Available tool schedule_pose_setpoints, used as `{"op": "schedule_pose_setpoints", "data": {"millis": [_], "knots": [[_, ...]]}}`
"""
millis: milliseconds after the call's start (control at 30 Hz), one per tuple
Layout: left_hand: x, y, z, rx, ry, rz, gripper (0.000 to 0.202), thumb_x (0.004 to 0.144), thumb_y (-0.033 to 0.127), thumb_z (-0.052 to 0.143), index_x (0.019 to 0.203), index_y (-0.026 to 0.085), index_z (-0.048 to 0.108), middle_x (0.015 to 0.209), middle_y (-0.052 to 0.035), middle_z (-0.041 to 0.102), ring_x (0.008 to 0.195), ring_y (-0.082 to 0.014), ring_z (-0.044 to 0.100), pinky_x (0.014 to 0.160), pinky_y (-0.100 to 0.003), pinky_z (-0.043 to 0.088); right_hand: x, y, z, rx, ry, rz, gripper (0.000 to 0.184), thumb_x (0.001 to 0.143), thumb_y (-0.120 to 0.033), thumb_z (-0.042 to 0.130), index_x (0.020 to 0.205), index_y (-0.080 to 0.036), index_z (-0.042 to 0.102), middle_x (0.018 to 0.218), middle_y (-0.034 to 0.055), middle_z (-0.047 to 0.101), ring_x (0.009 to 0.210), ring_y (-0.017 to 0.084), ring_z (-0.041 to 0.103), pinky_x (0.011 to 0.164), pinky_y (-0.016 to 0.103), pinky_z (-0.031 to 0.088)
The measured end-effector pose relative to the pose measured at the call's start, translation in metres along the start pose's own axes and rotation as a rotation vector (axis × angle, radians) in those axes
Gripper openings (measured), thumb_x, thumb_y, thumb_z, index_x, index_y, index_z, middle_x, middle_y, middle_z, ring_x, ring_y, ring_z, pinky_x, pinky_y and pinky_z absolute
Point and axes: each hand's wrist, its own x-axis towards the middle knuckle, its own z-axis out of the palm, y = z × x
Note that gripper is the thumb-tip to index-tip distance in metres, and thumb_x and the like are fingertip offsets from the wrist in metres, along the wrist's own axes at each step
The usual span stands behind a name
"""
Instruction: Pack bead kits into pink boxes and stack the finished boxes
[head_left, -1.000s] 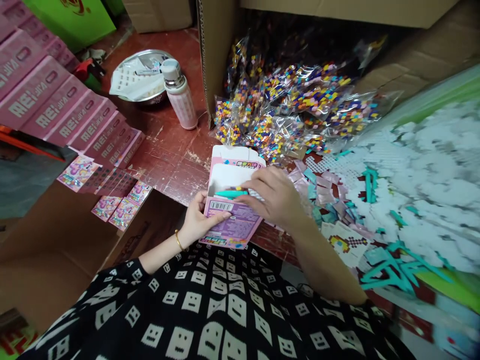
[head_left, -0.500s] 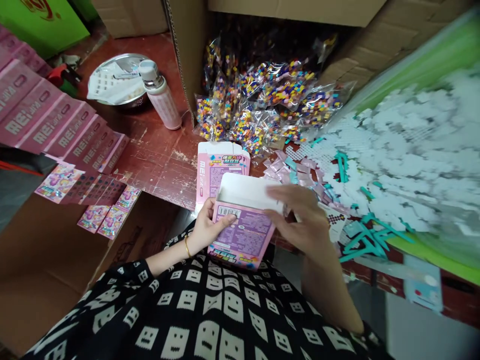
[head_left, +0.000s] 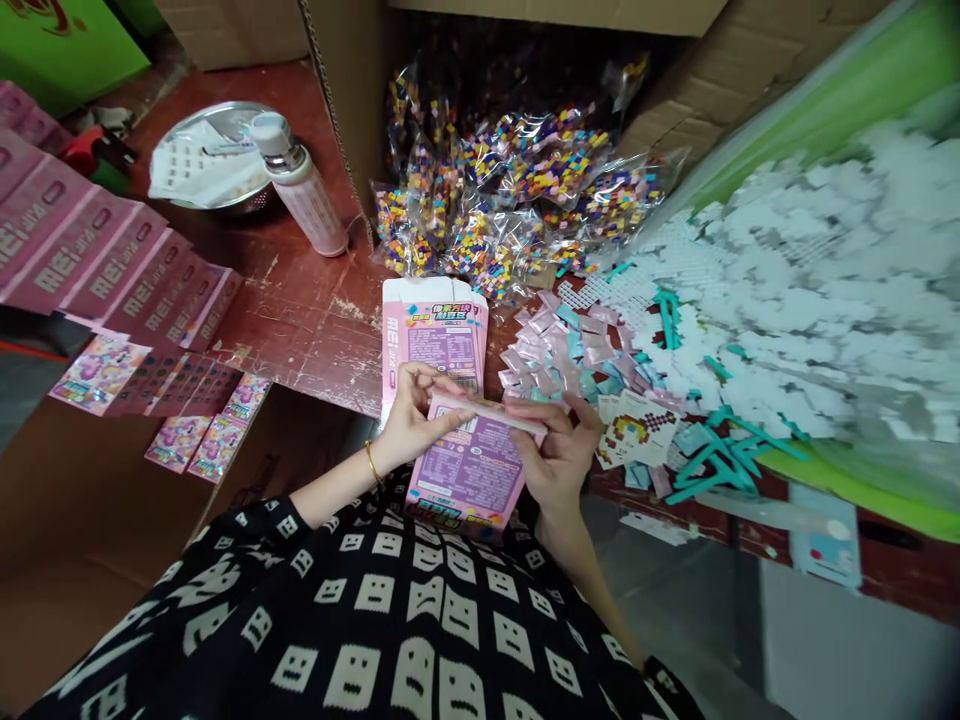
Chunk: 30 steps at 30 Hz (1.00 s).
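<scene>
I hold a small pink and purple carton (head_left: 471, 475) in front of my lap with both hands. My left hand (head_left: 411, 415) grips its upper left corner, thumb across the top. My right hand (head_left: 556, 452) clasps its right side, fingers pressing the top flap down along the upper edge. A second pink carton (head_left: 433, 335) with its flaps open lies on the red table (head_left: 300, 310) just beyond my hands. Small pink and teal packets (head_left: 559, 345) lie to the right of it.
Clear bags of coloured beads (head_left: 510, 200) spill from a cardboard box. White pegboards and teal tweezers (head_left: 750, 330) cover the right. A pink flask (head_left: 304, 190), a steel bowl (head_left: 206, 165), flat pink cartons (head_left: 97, 260) and sticker sheets (head_left: 180, 415) sit at the left.
A teal piece went into the open carton. I drew the carton toward my lap and folded its white top flap down; the second carton came into view on the table behind.
</scene>
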Motion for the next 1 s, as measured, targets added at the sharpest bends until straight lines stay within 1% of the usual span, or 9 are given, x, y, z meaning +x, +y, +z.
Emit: {"op": "schedule_pose_setpoints", "data": {"millis": [167, 233, 333, 400, 533, 633, 767, 900, 1000], "knots": [[0.001, 0.019, 0.005, 0.091, -0.063, -0.091, 0.033, 0.085, 0.049, 0.069, 0.094, 0.019, 0.061, 0.086, -0.0034, 0.065, 0.076, -0.0151, 0.061, 0.074, -0.031, 0.051, 0.021, -0.028, -0.017, -0.072, -0.263, 0.101, 0.013, 0.088, -0.039, 0.066, 0.092, -0.029, 0.073, 0.095, 0.0040, 0.072, 0.093, 0.022, 0.068, 0.086, 0.039, 0.054], [0.002, 0.022, 0.006, 0.078, -0.010, -0.140, 0.032, 0.086, 0.049, 0.067, 0.097, 0.019, 0.062, 0.085, -0.0026, 0.066, 0.074, -0.0148, 0.061, 0.073, -0.030, 0.050, 0.031, -0.032, -0.024, -0.066, -0.327, 0.177, 0.015, 0.088, -0.038, 0.067, 0.098, -0.032, 0.076, 0.102, 0.0025, 0.074, 0.098, 0.022, 0.069, 0.089, 0.038, 0.054], [-0.001, 0.019, 0.008, 0.071, -0.022, -0.083, 0.034, 0.089, 0.052, 0.062, 0.080, 0.018, 0.061, 0.085, -0.0046, 0.066, 0.081, -0.0172, 0.063, 0.080, -0.033, 0.051, 0.040, -0.029, -0.034, -0.033, -0.481, 0.260, 0.018, 0.089, -0.040, 0.066, 0.100, -0.034, 0.078, 0.105, 0.0016, 0.076, 0.100, 0.023, 0.071, 0.092, 0.039, 0.056], [-0.004, 0.014, 0.009, 0.091, -0.059, -0.018, 0.036, 0.086, 0.052, 0.067, 0.078, 0.018, 0.059, 0.096, -0.0079, 0.067, 0.095, -0.0207, 0.065, 0.090, -0.038, 0.050, 0.041, -0.025, -0.040, -0.012, -0.556, 0.247, 0.021, 0.090, -0.044, 0.064, 0.102, -0.035, 0.078, 0.109, 0.0019, 0.076, 0.104, 0.024, 0.071, 0.096, 0.042, 0.055], [-0.007, 0.003, 0.012, 0.141, -0.060, -0.005, 0.040, 0.076, 0.046, 0.079, 0.094, 0.019, 0.056, 0.113, -0.0106, 0.064, 0.110, -0.0237, 0.062, 0.099, -0.042, 0.046, 0.038, -0.023, -0.047, -0.014, -0.674, 0.161, 0.038, 0.081, -0.043, 0.076, 0.118, -0.036, 0.071, 0.124, 0.0029, 0.069, 0.122, 0.026, 0.062, 0.107, 0.048, 0.050], [-0.004, -0.004, 0.012, 0.124, -0.066, -0.018, 0.039, 0.079, 0.044, 0.077, 0.096, 0.020, 0.053, 0.111, -0.0099, 0.064, 0.109, -0.0225, 0.062, 0.099, -0.042, 0.047, 0.035, -0.020, -0.046, -0.122, -0.680, 0.110, 0.043, 0.079, -0.033, 0.078, 0.121, -0.037, 0.068, 0.129, 0.0025, 0.067, 0.122, 0.026, 0.063, 0.107, 0.047, 0.050], [-0.002, -0.007, 0.009, 0.097, -0.106, 0.022, 0.027, 0.084, 0.040, 0.073, 0.087, 0.019, 0.055, 0.118, -0.0105, 0.062, 0.118, -0.0243, 0.059, 0.106, -0.046, 0.043, 0.027, -0.012, -0.044, -0.138, -0.569, 0.057, 0.037, 0.083, -0.029, 0.072, 0.119, -0.039, 0.071, 0.127, 0.0021, 0.068, 0.118, 0.027, 0.065, 0.105, 0.048, 0.052], [-0.016, -0.011, 0.006, 0.007, -0.044, -0.075, 0.050, 0.079, 0.038, 0.077, 0.119, 0.023, 0.050, 0.130, -0.0124, 0.057, 0.114, -0.0239, 0.062, 0.097, -0.043, 0.052, 0.033, -0.016, -0.041, -0.141, -0.334, 0.071, 0.032, 0.083, -0.033, 0.068, 0.111, -0.049, 0.072, 0.120, -0.0024, 0.071, 0.111, 0.031, 0.068, 0.098, 0.051, 0.057], [-0.024, -0.018, 0.000, -0.202, -0.045, -0.239, 0.061, 0.073, 0.041, 0.083, 0.120, 0.023, 0.049, 0.114, -0.0097, 0.066, 0.095, -0.0203, 0.069, 0.084, -0.038, 0.059, 0.054, -0.030, -0.027, -0.135, -0.506, -0.027, 0.034, 0.076, -0.044, 0.071, 0.110, -0.048, 0.072, 0.114, 0.0000, 0.073, 0.103, 0.038, 0.070, 0.081, 0.055, 0.063]]}}
